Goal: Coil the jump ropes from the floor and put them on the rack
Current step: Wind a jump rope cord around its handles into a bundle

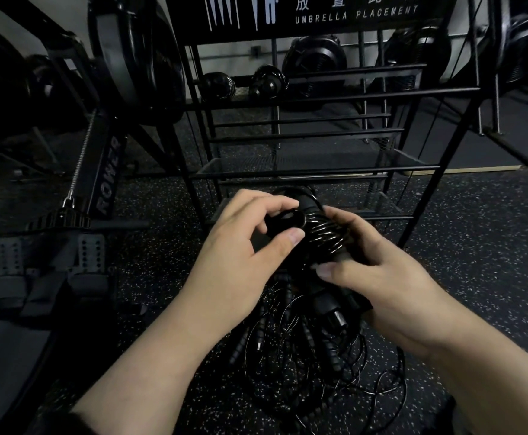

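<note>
Two bare forearms come up from the bottom edge, each ending in a bare hand. The left hand (240,246) and the right hand (378,284) wear no gloves, rings or watch, and the nails are short and plain. Near the left elbow there may be a dark sleeve edge (65,419), though the dim light makes it uncertain.

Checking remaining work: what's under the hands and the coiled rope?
A tangled pile of jump ropes on the speckled floor, below the left hand, right hand and coiled rope. The forearms cover the pile's edges.
</note>
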Demonstrator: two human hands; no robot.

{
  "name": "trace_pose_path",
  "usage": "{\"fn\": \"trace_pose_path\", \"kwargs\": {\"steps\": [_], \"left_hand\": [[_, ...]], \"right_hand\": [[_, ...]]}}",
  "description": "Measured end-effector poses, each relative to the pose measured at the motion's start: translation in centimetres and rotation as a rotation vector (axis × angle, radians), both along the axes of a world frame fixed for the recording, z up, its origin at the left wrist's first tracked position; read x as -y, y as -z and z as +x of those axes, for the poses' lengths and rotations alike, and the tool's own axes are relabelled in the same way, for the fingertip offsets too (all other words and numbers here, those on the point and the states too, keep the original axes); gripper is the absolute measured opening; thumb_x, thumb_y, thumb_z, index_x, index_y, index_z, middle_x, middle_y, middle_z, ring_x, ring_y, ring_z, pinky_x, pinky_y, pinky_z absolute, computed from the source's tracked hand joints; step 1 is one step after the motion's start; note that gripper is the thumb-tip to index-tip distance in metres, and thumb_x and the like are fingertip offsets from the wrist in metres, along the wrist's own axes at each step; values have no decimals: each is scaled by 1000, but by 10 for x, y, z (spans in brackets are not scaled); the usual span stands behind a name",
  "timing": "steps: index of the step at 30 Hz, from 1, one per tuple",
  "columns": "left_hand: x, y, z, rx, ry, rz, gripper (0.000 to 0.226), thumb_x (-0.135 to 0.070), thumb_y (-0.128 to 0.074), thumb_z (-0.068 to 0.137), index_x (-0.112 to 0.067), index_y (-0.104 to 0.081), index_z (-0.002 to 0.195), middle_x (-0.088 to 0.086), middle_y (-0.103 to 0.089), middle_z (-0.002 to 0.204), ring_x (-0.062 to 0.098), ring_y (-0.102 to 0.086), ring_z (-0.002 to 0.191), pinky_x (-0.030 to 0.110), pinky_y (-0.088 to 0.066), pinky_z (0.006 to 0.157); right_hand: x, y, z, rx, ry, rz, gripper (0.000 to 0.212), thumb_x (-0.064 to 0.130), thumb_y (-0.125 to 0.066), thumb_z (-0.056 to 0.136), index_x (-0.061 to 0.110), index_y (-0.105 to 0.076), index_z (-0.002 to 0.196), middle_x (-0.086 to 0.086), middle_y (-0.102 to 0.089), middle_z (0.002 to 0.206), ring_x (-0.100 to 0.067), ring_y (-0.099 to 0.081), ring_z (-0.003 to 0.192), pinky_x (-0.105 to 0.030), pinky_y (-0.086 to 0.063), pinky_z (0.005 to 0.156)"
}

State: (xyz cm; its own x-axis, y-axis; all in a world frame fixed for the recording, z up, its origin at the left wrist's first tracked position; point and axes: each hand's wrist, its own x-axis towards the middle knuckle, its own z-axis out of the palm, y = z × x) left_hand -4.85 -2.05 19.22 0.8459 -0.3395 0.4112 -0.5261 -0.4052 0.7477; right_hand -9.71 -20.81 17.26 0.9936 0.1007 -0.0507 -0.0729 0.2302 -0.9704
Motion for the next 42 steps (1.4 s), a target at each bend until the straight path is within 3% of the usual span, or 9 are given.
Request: {"fn": "trace_pose_path", "kwargs": {"steps": [5,14,18,23,29,31,34,38,42], "left_hand": [[1,-1,-2,49,4,22,28,-28,-72,92,-31,-71,120,-18,-56,110,5,-53,98,6,-35,91],[4,1,-3,75,-79,23,28,-24,-74,91,-30,-72,118,-24,-55,104,4,-53,98,3,-33,90],[4,0,-4,91,-54,43,30,-31,-69,90,-30,-72,120,-20,-55,107,0,-52,97,3,-33,90],[2,-1,-4,141,-37,76,32,-33,-66,92,-27,-72,122,-17,-55,109,-4,-50,98,4,-33,92],[1,-3,-7,284,-34,39,27,-28,-67,96,-20,-70,122,-14,-55,113,-11,-48,104,5,-35,94],[0,-4,-9,312,-22,23,26,-26,-65,96,-18,-69,121,-14,-55,112,-9,-49,104,8,-37,94],[2,-3,-10,356,9,90,31,-31,-57,99,-15,-69,123,-12,-54,111,-2,-50,108,15,-39,97],[4,1,-5,409,16,159,32,-28,-55,101,-10,-73,121,-3,-57,107,16,-54,102,23,-41,96],[3,1,-3,427,27,192,31,-28,-58,99,-13,-73,122,-5,-56,105,15,-53,99,21,-40,95]], "right_hand": [[2,-1,0,10,39,-107,51,2,-67,90,45,-64,120,-3,-78,101,-21,-73,85,-37,-61,73],[2,-4,-2,44,-3,-339,69,15,-69,94,45,-41,150,5,-77,112,-14,-72,110,-45,-52,106],[0,-6,-3,55,-23,-327,62,13,-62,98,48,-43,144,13,-76,114,-6,-72,104,-27,-57,88],[1,-4,-3,42,13,-290,63,10,-64,97,51,-47,142,10,-76,116,-18,-73,106,-41,-59,92],[2,-5,-3,38,37,-178,64,27,-74,81,46,-55,139,4,-77,112,-17,-74,92,-35,-60,74],[2,-5,-2,9,47,-85,64,29,-73,73,41,-61,135,-5,-77,113,-24,-73,94,-42,-60,81],[2,-4,-1,6,70,-53,55,21,-82,76,37,-67,127,-6,-78,106,-18,-71,92,-31,-58,78],[4,0,-1,23,100,-148,51,26,-75,80,41,-66,128,-4,-77,111,-25,-71,110,-48,-52,105],[3,-2,-2,56,129,-195,50,27,-78,84,41,-65,130,-7,-77,112,-29,-70,113,-52,-51,107]]}}
